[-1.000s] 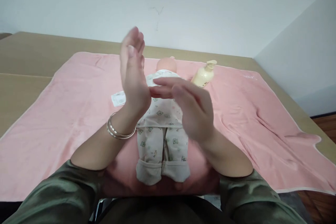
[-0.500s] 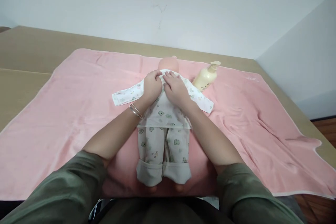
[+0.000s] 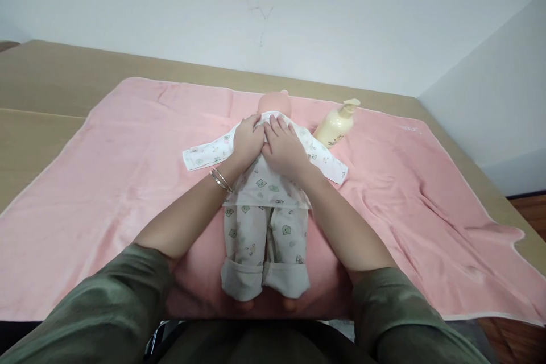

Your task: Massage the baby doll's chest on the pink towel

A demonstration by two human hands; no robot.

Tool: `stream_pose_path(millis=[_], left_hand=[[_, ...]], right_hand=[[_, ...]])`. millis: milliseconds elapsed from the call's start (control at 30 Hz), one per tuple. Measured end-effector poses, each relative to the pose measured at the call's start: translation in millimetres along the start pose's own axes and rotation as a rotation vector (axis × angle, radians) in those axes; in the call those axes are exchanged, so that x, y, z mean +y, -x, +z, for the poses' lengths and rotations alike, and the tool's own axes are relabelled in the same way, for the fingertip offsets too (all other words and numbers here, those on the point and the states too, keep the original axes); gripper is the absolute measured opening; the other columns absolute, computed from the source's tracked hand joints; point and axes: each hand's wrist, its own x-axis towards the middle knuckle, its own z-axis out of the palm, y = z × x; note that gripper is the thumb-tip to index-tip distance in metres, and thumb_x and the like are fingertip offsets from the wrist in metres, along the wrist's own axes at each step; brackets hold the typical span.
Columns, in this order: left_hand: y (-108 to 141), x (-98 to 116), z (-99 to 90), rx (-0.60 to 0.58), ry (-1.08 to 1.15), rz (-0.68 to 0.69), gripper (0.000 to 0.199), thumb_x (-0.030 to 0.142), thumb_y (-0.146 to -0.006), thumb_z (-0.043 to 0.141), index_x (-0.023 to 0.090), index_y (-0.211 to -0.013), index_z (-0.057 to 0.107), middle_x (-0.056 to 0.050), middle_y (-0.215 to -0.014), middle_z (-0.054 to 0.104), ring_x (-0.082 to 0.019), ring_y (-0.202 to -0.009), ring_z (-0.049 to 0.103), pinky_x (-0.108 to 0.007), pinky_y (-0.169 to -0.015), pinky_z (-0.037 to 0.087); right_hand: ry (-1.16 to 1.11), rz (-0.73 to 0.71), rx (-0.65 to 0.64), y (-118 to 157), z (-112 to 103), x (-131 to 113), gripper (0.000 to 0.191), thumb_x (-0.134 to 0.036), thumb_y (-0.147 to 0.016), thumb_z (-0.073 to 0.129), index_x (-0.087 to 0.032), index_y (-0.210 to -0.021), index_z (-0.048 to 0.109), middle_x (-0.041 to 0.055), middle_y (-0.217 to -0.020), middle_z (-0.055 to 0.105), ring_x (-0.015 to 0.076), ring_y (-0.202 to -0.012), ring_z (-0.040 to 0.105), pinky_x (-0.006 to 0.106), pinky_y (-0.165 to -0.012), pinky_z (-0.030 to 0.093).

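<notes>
A baby doll [image 3: 275,103] lies on its back or front, I cannot tell which, with its head at the far end and its feet toward me. It wears a white printed baby shirt [image 3: 267,187] with the sleeves spread out, and matching trousers [image 3: 286,233] with turned-up cuffs. On the upper chest part of the shirt, my left hand [image 3: 248,139] has its fingers curled in at the neckline, closed on the fabric; its fingertips are partly hidden. Beside it, my right hand [image 3: 285,145] rests flat on the shirt, fingers stretched out.
A pale yellow pump bottle [image 3: 335,128] leans at a tilt by the doll's right-hand sleeve in view. Beneath everything spreads a pink blanket [image 3: 140,142], wrinkled on the right, over a wooden table [image 3: 51,79]. A white wall [image 3: 170,17] stands behind.
My right hand has flattened slightly, its fingers and thumb shifting a little to the left on the shirt. My left hand, the doll and the bottle stay nearly in place.
</notes>
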Motion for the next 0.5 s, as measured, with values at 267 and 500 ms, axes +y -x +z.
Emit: stream_pose_path(millis=[267, 500], left_hand=[[6, -6, 2.8, 0.023, 0.076, 0.055, 0.047, 0.02, -0.086, 0.045, 0.013, -0.121, 0.075, -0.012, -0.132, 0.076, -0.027, -0.129, 0.067, -0.044, -0.123, 0.047], [8, -12, 2.8, 0.062, 0.135, 0.038, 0.043, 0.024, -0.094, 0.04, 0.018, -0.12, 0.074, -0.01, -0.132, 0.077, -0.024, -0.128, 0.067, -0.04, -0.119, 0.051]], right_hand=[[0.018, 0.259, 0.044, -2, -3, 11, 0.069, -0.036, -0.109, 0.032, 0.002, -0.166, 0.028, 0.0279, -0.172, 0.029, 0.0419, -0.163, 0.025, 0.059, -0.134, 0.022], [0.02, -0.016, 0.013, 4, 2, 0, 0.06, -0.028, -0.106, 0.038, -0.016, -0.164, 0.042, 0.0147, -0.176, 0.026, 0.0371, -0.166, 0.02, 0.061, -0.135, 0.018]])
